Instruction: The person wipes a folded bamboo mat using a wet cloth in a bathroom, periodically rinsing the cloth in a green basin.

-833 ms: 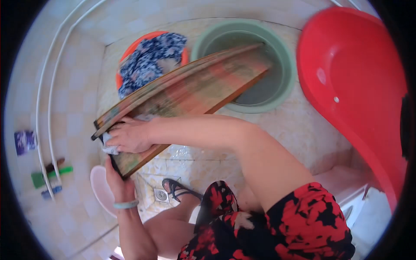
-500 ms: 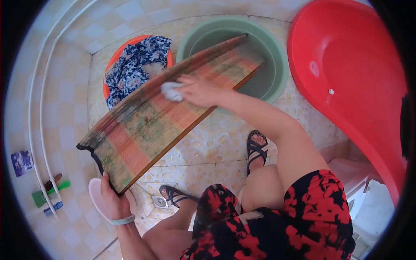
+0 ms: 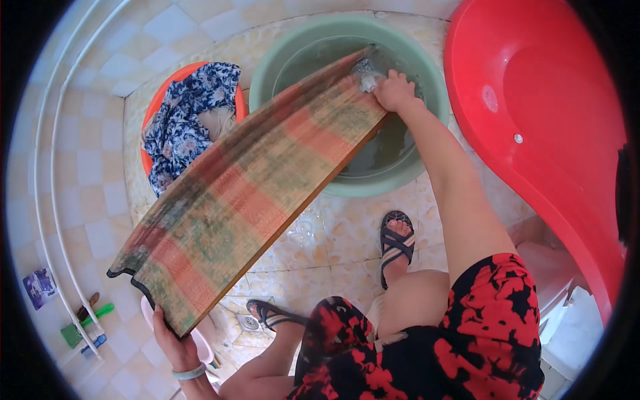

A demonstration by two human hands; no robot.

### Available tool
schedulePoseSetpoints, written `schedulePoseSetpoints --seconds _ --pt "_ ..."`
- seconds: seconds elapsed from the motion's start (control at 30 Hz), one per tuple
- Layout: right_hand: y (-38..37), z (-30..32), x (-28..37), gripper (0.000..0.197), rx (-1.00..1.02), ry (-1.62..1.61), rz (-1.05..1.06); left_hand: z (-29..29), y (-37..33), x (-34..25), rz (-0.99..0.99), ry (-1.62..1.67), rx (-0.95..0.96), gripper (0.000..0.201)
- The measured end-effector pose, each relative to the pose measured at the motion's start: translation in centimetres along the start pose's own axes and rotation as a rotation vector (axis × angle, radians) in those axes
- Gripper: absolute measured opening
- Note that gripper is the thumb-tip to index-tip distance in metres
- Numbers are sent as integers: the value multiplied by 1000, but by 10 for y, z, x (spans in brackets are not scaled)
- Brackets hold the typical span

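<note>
A long patterned board (image 3: pixel 253 193) with red and tan bands and a dark trim slants across the middle. My left hand (image 3: pixel 175 348) is closed on its near lower end. Its far end reaches over the green basin (image 3: pixel 262 87), which holds cloudy water. There my right hand (image 3: pixel 396 92) presses a wet, greyish-white cloth (image 3: pixel 367 80) to the board's surface. The fingers of that hand are bent over the cloth and partly hide it. Dark smudges mark the board, mostly along its upper edge.
An orange basin (image 3: pixel 149 163) with navy floral fabric (image 3: pixel 190 120) stands left of the green one. A large red tub (image 3: pixel 560 120) fills the right side. White pipes (image 3: pixel 48 200) run along the left wall. By my left foot is a floor drain (image 3: pixel 249 323).
My right hand has slid the cloth from the middle of the board to its far end. The board's near end, with my left hand, sits slightly lower in view.
</note>
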State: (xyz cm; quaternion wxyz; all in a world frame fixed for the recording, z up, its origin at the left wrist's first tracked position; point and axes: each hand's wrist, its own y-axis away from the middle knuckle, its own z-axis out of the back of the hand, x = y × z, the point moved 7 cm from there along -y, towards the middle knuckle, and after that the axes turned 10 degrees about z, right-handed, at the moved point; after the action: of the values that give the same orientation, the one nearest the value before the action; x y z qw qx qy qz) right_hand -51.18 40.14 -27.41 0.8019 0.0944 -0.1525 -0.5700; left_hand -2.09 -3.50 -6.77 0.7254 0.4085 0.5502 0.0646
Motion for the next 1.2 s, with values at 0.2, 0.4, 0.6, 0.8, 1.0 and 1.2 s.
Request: schedulePoseSetpoints --seconds 0.2,0.4,0.6,0.8,1.0,1.2 --pt "-14 -19 -7 37 -140 -158 -300 2 11 -6 -49 36 -4 36" --pt "-9 -21 32 40 -264 -433 124 -16 -2 -5 -67 107 -18 24" --pt "55 16 169 36 -445 -401 533 -5 7 -11 -163 51 18 24" --pt "174 36 350 31 -306 -559 1035 -2 14 -4 -182 21 -16 17" --pt "233 81 411 25 -319 -729 1338 -18 18 -8 -219 -5 50 15" --pt "156 45 338 17 -68 -534 1193 -2 19 -4 -170 23 41 21"
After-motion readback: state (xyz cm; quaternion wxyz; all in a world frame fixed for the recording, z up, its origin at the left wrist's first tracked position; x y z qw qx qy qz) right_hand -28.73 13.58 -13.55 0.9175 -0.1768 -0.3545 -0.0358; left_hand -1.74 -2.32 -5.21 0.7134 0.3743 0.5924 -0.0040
